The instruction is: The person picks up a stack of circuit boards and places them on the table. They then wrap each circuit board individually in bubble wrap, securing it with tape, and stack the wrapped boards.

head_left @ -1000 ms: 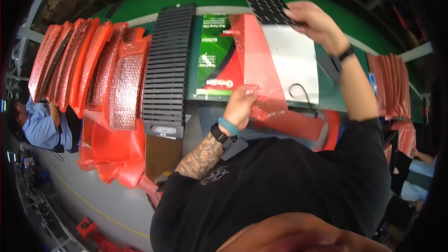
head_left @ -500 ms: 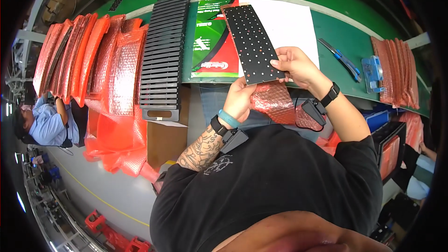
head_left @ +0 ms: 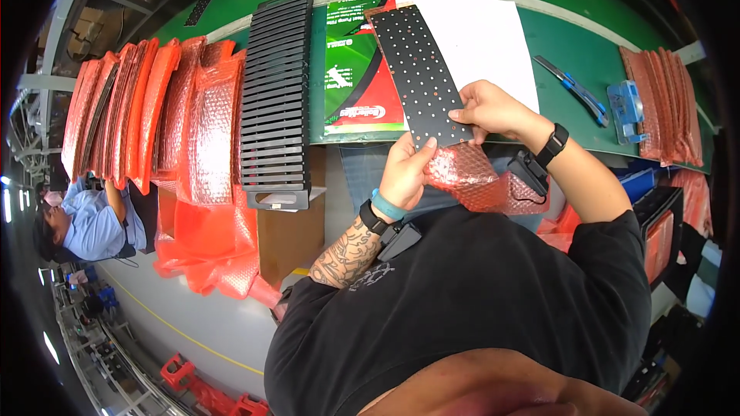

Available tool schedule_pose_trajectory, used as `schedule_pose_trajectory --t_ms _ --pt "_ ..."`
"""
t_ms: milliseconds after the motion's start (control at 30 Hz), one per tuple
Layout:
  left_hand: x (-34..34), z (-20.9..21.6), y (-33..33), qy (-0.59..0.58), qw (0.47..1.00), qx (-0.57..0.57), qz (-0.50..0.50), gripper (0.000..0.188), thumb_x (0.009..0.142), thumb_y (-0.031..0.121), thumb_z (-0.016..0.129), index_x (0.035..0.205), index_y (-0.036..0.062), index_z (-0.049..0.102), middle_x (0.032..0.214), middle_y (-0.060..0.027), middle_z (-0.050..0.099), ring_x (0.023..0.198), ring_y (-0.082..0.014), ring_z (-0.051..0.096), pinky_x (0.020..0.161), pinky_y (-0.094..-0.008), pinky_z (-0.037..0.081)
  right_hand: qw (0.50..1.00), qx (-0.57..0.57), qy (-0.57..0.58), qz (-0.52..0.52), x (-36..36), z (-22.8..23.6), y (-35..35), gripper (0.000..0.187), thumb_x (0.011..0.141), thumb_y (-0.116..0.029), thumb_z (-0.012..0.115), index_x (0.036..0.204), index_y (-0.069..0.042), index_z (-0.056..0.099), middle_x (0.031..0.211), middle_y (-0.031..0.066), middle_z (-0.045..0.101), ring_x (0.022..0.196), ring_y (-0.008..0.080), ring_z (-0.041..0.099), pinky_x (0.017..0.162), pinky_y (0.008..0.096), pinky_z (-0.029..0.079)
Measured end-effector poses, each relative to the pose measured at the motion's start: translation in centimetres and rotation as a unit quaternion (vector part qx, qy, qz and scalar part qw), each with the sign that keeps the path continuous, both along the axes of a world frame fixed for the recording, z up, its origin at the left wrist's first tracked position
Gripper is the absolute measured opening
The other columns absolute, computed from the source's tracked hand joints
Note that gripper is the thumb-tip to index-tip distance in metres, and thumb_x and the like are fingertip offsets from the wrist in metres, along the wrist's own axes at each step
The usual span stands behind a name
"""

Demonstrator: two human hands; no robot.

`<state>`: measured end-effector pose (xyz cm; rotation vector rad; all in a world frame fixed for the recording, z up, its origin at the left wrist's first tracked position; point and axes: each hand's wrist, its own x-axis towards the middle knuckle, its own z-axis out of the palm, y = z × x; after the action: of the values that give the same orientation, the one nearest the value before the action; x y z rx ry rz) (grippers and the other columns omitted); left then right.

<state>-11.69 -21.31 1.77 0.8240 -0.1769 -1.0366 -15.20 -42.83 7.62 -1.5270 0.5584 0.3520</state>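
A long, flat black panel dotted with rows of small pale points is held just above the near edge of the green work table, its far end lying over a white sheet of paper and its near end meeting the mouth of a red bubble-wrap pouch. The right hand is closed on the panel's near right edge, thumb on top and fingers beneath; the left hand pinches the near left corner together with the pouch rim, so both hands are clamped on the work. The panel looks thin, stiff and light, probably a board that bends little but could scratch or crack if flexed, so the bare long edges near the end seem the safest hold, away from the dotted face. The pouch is soft, crinkly and likely a bit slippery; its opening would need to be held spread. Whether the panel's end is already inside the pouch cannot be told, since the hands cover it. Beside the panel to the left lies a green and red printed carton, then a black slotted plastic rack, and further left a row of red bubble-wrapped pieces standing on edge. To the right on the table lie a blue-handled cutter, a small blue tool and another stack of red pouches. Another person in a light blue shirt sits at the far left.
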Motion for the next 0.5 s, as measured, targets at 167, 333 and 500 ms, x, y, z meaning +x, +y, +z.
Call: schedule_pose_trajectory --t_ms 167,333,500 --pt "-0.6 -0.8 -0.1 -0.03 0.999 0.014 0.029 0.028 0.107 0.017 0.044 0.126 -0.0022 0.051 0.116 -0.0119 0.065 0.098 -0.0205 0.07 0.075 -0.0387 0.064 0.805 -0.548 -0.09 0.206 7.0 1.4 -4.2 0.046 0.076 -0.037 0.08 0.097 0.003 0.069 0.078 0.0235 0.067 0.07 0.0385 0.068 0.07 0.0473 0.054" --pt "-0.1 1.2 0.4 0.1 0.995 0.004 -0.004 0.028 0.107 0.017 0.044 0.126 -0.003 0.052 0.118 -0.0127 0.065 0.097 -0.0198 0.07 0.073 -0.036 0.064 0.707 -0.597 -0.35 0.146 18.1 -1.2 -7.6 0.04 0.075 -0.024 0.084 0.105 -0.003 0.065 0.095 0.0152 0.068 0.093 0.0322 0.066 0.083 0.0405 0.051" --pt "-0.4 0.0 1.2 0.087 0.995 0.038 -0.037 0.029 0.107 0.018 0.045 0.124 -0.003 0.054 0.117 -0.0137 0.066 0.094 -0.0197 0.071 0.071 -0.0358 0.064 0.759 -0.538 -0.216 0.297 22.4 -1.0 -5.9 0.045 0.073 -0.019 0.084 0.111 -0.004 0.064 0.098 0.0121 0.068 0.095 0.0331 0.065 0.085 0.0415 0.05"
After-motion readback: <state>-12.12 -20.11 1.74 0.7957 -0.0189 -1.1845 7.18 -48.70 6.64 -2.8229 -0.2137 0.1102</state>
